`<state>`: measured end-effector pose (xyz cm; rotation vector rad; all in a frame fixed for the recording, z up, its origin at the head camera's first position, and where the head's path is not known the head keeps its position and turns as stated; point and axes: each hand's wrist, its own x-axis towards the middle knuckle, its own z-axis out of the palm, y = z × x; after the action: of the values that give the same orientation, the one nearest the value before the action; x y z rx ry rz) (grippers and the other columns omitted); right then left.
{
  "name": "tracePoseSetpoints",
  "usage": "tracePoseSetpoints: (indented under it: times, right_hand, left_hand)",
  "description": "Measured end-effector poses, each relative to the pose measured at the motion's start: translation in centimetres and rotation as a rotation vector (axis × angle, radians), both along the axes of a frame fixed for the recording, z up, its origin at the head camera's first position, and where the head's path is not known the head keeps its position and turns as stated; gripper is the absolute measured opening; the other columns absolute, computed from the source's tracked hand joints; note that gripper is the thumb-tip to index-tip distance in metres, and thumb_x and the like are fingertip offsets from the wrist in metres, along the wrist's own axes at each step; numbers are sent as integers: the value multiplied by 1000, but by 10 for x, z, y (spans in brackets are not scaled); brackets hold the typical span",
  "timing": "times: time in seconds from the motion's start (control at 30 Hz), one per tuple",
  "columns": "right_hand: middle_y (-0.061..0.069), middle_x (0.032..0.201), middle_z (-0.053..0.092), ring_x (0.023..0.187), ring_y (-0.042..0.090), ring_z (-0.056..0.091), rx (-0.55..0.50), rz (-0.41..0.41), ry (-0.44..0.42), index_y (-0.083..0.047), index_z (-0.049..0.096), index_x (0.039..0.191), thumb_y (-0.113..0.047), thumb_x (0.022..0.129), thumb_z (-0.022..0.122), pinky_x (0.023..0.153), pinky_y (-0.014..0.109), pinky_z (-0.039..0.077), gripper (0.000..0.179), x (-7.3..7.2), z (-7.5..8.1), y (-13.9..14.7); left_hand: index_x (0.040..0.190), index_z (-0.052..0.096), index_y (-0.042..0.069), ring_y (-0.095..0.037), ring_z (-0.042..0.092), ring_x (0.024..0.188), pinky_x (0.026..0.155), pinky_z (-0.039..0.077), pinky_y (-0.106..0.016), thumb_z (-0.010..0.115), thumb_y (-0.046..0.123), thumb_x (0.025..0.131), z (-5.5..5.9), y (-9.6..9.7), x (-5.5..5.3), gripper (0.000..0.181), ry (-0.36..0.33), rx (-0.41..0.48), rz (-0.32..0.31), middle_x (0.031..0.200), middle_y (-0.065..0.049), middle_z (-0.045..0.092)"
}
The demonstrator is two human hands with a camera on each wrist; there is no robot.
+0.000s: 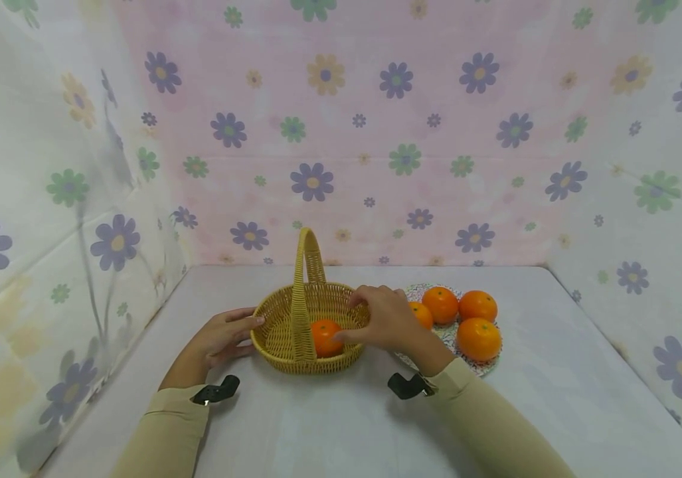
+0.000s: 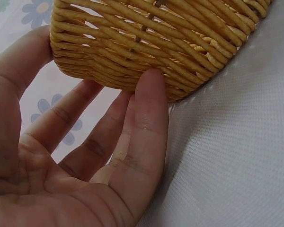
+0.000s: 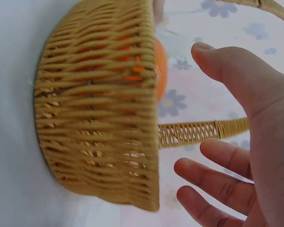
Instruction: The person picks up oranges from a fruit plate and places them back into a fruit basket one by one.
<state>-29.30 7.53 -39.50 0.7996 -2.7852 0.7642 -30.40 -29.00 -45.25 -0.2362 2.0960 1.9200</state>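
A yellow wicker basket (image 1: 281, 364) with a tall arched handle (image 1: 303, 292) stands on the table, one orange (image 1: 324, 337) inside it on the right. At the basket's left side my left hand (image 1: 221, 338) holds the rim; in the left wrist view its fingers (image 2: 151, 101) lie against the woven wall (image 2: 146, 52). My right hand (image 1: 391, 318) hovers over the right rim with thumb and fingers spread. In the right wrist view that hand (image 3: 255, 142) grips nothing, and the orange (image 3: 161, 68) shows beyond the rim, apart from the thumb.
Right of the basket, several oranges (image 1: 479, 339) rest on a round, colourfully speckled plate or mat (image 1: 494, 366), partly hidden by my right hand and forearm. A white cloth covers the table (image 1: 329, 425). Flowered fabric walls (image 1: 364, 133) enclose the back and sides.
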Motion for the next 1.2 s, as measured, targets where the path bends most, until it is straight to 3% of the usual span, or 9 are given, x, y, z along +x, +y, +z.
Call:
tracePoseSetpoints:
  times: [0.13,0.4,0.63,0.73,0.9,1.1,1.2]
  right_hand:
    - [-4,114,72,107,22,61,-30,-32,-3,-24,69,116,-68,71,86,97,50,45,65,2,1,9]
    - [-6,120,68,114,24,56,-78,-117,-66,-23,67,124,-70,70,86,95,47,56,74,-2,0,31]
    - [0,127,66,116,31,57,-139,-144,-105,-20,65,126,-55,77,88,95,47,57,65,-4,3,53]
    - [2,132,66,122,32,57,-115,-154,-123,-20,64,129,-54,78,87,101,51,54,66,-4,6,62]
    - [4,137,65,115,29,62,-61,-151,-166,-20,64,131,-52,77,89,99,51,56,68,-10,8,76]
    - [10,138,65,126,34,59,12,-122,-207,-10,63,136,-45,79,89,109,57,48,72,-18,2,89]
    - [11,137,65,122,33,59,26,-115,-231,-8,62,137,-45,79,89,108,55,50,74,-21,0,93]
  left_hand:
    - [155,46,10,-19,68,118,96,60,-46,81,34,91,-1,-1,0,76,-2,-7,11,149,-13,58]
    - [156,45,9,-19,67,120,96,60,-46,82,35,90,-2,-1,-2,80,-1,-1,7,151,-14,56]
    - [156,43,7,-19,67,121,96,60,-46,82,36,90,-3,1,0,82,-7,8,0,151,-13,56]
    - [156,43,7,-19,67,120,96,60,-46,81,35,91,-2,0,1,80,-9,6,0,151,-13,56]
    - [157,42,7,-18,66,120,97,60,-46,81,36,91,0,-1,0,82,-10,14,-6,153,-14,54]
    - [156,44,8,-19,67,120,96,60,-46,82,35,90,-2,-1,-1,81,-20,15,10,151,-13,55]
    - [155,45,9,-19,67,119,96,60,-46,83,35,89,-3,-2,-2,80,-21,14,18,150,-13,56]
